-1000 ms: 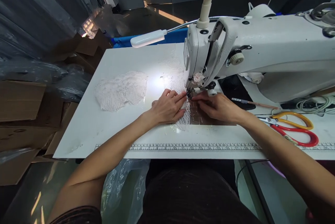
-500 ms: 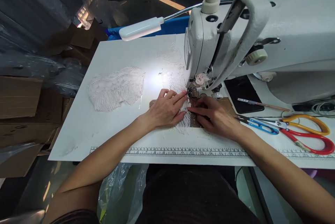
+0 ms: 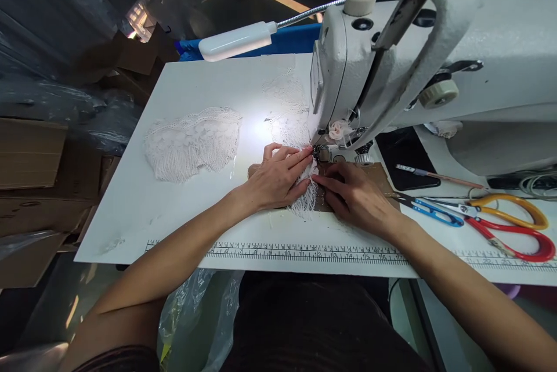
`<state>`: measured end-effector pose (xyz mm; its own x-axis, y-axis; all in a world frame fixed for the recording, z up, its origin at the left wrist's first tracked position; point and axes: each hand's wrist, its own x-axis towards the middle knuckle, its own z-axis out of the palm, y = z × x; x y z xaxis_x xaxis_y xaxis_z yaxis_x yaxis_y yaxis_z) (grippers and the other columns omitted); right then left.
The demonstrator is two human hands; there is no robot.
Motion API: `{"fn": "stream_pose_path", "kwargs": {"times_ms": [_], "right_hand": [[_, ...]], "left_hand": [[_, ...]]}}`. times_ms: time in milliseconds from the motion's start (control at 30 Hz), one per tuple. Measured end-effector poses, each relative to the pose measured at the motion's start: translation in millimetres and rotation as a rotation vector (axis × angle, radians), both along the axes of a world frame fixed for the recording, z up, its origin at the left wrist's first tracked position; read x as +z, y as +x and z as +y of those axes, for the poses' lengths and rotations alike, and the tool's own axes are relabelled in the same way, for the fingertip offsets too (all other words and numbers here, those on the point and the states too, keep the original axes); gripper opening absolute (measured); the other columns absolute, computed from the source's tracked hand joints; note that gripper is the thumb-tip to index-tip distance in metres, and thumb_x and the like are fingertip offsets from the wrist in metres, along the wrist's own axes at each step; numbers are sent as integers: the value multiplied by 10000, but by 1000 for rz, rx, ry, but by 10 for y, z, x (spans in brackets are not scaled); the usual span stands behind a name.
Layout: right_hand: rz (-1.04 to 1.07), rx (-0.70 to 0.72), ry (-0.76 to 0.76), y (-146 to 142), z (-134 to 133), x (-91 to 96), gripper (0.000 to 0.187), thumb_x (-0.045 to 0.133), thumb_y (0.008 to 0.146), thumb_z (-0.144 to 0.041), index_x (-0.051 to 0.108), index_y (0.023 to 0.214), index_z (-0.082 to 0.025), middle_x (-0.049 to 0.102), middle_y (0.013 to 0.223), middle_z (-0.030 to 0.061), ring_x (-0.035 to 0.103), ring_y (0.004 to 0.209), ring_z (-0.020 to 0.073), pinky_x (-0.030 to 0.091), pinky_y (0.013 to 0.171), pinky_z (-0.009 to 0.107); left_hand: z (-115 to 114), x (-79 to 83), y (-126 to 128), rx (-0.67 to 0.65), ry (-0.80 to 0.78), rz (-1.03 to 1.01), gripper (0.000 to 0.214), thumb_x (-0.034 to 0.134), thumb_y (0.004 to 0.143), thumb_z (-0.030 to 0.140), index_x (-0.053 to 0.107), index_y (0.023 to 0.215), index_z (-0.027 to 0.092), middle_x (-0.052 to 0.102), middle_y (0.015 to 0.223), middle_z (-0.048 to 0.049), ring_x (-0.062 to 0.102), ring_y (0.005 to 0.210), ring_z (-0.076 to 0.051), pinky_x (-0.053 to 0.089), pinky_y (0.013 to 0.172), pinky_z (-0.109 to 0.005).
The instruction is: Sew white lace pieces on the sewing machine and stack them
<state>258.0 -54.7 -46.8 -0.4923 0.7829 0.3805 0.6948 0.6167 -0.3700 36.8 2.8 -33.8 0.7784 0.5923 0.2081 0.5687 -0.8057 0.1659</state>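
White fringed lace point(image 3: 303, 202) runs under the needle area of a white sewing machine point(image 3: 333, 76). My left hand point(image 3: 282, 177) lies flat on the lace, fingers stretched toward the presser foot point(image 3: 317, 152). Just right of the foot, my right hand point(image 3: 354, 189) has its thumb and forefinger drawn together at the lace's right edge, the other fingers curled over a brown plate point(image 3: 324, 202). More of the lace strip lies behind the foot. A second fringed lace piece point(image 3: 194, 144) rests on the table to the left.
Blue snips point(image 3: 437, 212), orange-handled scissors point(image 3: 517, 209) and red-handled scissors point(image 3: 517, 238) lie at the right. A black phone-like slab point(image 3: 407, 157) and a pen point(image 3: 439, 176) sit beyond them. A white lamp point(image 3: 237, 41) overhangs the table's back. A printed ruler point(image 3: 300, 253) lines the front edge.
The whole view has shifted slightly as the head moved. Both hands keep nearly the same places on the lace by the presser foot.
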Motion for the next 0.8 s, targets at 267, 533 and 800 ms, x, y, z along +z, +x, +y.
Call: {"fn": "stream_pose_path", "kwargs": {"times_ms": [267,533,800], "right_hand": [[-26,-28,10,-31,-13,-2,354,530,908,-161,689,1225,-165,627,1045,149,576,976,283,525,848,477],[26,-29,-16,-44,-13,11,312,520,906,-147,715,1149,-170,630,1038,147,583,991,280,528,847,470],[28,-23,-17,-22,-9,-1,340,516,900,-151,715,1175,-160,629,1076,148,593,962,269,535,817,454]], "left_hand": [[28,15,-48,-28,-20,-20,418,428,998,339,539,1364,170,491,1499,-116,506,1271,-306,269,1093,-564],[27,-34,-26,-11,-46,-58,429,437,989,343,550,1361,163,524,1473,-112,501,1279,-310,289,1090,-553],[19,-25,-24,5,-81,-55,457,435,982,355,535,1382,157,487,1505,-109,474,1310,-310,297,1095,-547]]}}
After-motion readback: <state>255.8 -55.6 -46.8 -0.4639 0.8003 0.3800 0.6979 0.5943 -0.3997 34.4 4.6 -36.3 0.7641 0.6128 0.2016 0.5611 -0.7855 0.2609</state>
